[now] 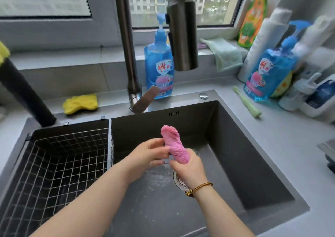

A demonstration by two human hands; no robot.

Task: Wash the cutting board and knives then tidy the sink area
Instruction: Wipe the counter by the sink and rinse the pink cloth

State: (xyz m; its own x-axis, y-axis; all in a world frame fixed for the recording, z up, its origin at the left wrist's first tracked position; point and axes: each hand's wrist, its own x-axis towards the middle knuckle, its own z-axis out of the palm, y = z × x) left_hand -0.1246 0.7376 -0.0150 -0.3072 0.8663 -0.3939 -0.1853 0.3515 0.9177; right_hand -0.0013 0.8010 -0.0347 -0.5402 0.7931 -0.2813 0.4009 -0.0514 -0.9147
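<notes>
Blue soap bottle (159, 68), centre: white label is showing red "雕牌" (smaller print below illegible). Second blue bottle (266, 77), at right, is carrying the same mark. White bottle (257, 44) is showing "AC".

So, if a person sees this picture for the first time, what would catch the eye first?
First the pink cloth, rolled up, which the left hand and the right hand hold above the dark sink. Then the blue soap bottle behind the faucet, and the wire basket in the sink's left part.
</notes>
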